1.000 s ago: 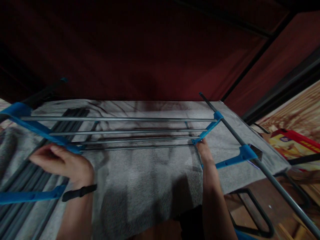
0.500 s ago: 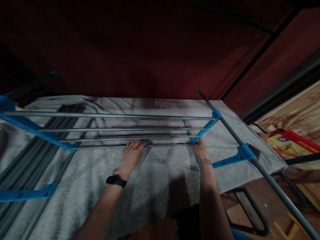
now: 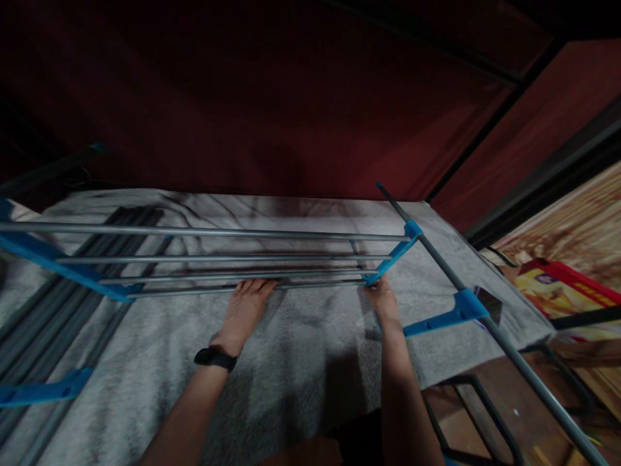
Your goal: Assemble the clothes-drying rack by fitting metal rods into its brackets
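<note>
A rack of several grey metal rods [image 3: 291, 259] spans between a blue plastic bracket [image 3: 388, 262] on the right and another blue bracket [image 3: 68, 266] on the left. My left hand [image 3: 250, 307] is closed over the nearest rod, left of its middle, with the fingertips hidden behind it. A black band [image 3: 216, 357] is on that wrist. My right hand [image 3: 381, 301] grips the near end of the right bracket, where the nearest rod meets it; its fingers are partly hidden. The right bracket joins a long grey pole [image 3: 444, 262], which carries another blue bracket arm [image 3: 449, 317] nearer me.
Several loose grey tubes [image 3: 72, 291] lie at left on the grey blanket [image 3: 301, 349], near a blue bracket arm [image 3: 46, 387]. A dark red curtain [image 3: 291, 123] hangs behind. At right are a red and yellow box [image 3: 563, 285] and a black metal frame [image 3: 485, 408].
The rack and both my hands appear slightly further left and lower in view, as the camera has shifted a little. Both hands keep the same places on the rod and bracket.
</note>
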A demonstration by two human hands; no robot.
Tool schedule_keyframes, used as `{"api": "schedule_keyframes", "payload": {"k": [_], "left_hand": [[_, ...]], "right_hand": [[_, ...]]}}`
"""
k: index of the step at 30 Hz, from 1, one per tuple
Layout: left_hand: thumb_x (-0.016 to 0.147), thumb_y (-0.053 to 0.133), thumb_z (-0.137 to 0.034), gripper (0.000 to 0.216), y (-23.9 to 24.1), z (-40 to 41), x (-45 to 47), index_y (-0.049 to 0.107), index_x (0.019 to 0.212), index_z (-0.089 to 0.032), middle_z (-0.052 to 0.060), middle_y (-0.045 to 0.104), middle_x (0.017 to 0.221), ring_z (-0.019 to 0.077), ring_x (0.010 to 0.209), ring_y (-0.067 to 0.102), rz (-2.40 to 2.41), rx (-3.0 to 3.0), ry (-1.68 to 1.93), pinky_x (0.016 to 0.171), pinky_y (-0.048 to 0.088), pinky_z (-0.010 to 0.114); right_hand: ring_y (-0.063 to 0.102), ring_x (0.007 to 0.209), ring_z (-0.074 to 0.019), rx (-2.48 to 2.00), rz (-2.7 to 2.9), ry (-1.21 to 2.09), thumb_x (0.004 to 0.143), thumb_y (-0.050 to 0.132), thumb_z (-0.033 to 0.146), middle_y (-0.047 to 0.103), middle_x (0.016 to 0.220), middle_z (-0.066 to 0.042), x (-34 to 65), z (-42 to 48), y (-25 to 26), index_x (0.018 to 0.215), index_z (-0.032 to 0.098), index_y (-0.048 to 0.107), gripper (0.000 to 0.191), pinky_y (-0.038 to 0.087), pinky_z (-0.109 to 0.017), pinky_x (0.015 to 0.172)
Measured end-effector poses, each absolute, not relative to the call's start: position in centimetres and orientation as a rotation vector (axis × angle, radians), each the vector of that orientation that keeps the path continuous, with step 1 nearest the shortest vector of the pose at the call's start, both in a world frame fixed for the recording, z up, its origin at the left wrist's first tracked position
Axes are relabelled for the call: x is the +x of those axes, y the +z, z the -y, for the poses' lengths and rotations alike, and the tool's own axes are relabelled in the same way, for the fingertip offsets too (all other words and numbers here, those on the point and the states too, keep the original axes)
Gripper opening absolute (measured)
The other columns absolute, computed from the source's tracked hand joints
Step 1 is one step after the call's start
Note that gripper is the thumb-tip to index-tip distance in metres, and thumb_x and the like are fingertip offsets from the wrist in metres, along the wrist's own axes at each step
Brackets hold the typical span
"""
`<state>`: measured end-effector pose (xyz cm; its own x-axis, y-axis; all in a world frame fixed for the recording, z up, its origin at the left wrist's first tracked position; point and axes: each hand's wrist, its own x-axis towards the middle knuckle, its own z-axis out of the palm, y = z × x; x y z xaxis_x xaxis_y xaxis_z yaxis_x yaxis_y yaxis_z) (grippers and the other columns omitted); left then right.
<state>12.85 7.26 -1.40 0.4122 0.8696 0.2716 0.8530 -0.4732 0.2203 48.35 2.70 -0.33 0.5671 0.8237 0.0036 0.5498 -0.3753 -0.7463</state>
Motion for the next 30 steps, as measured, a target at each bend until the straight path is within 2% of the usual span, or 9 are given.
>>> {"api": "schedule_keyframes", "payload": {"k": [8, 17, 30], "left_hand": [[0.099, 0.044, -0.021, 0.039, -1.2, -7.4, 12.8, 0.072, 0.125, -0.027, 0.01, 0.074, 0.118, 0.0303, 0.11, 0.066, -1.616, 2.577, 0.557, 0.103, 0.047, 0.05], [0.099, 0.046, -0.022, 0.037, -1.0, -7.3, 13.0, 0.073, 0.124, -0.027, 0.01, 0.075, 0.115, 0.0312, 0.109, 0.066, -1.587, 2.571, 0.596, 0.098, 0.049, 0.05], [0.1, 0.045, -0.023, 0.036, -1.5, -7.4, 12.8, 0.072, 0.123, -0.026, 0.009, 0.075, 0.117, 0.0304, 0.108, 0.066, -1.54, 2.583, 0.616, 0.094, 0.047, 0.046]], "right_hand": [[0.066, 0.087, -0.0212, -2.156, 1.121, 0.414, 0.08, 0.06, 0.024, 0.071, 0.094, -0.005, 47.3, -2.7, 0.8, 0.118, 0.022, 0.063, 0.038, 0.049, -0.028, 0.075], [0.066, 0.095, -0.0221, -2.27, 1.146, 0.315, 0.086, 0.055, 0.023, 0.071, 0.1, -0.008, 46.9, -2.6, 0.7, 0.131, 0.019, 0.058, 0.046, 0.048, -0.03, 0.083], [0.066, 0.095, -0.0216, -2.285, 1.172, 0.293, 0.087, 0.056, 0.023, 0.071, 0.101, -0.008, 47.2, -2.7, 0.2, 0.13, 0.019, 0.058, 0.043, 0.047, -0.028, 0.08]]}}
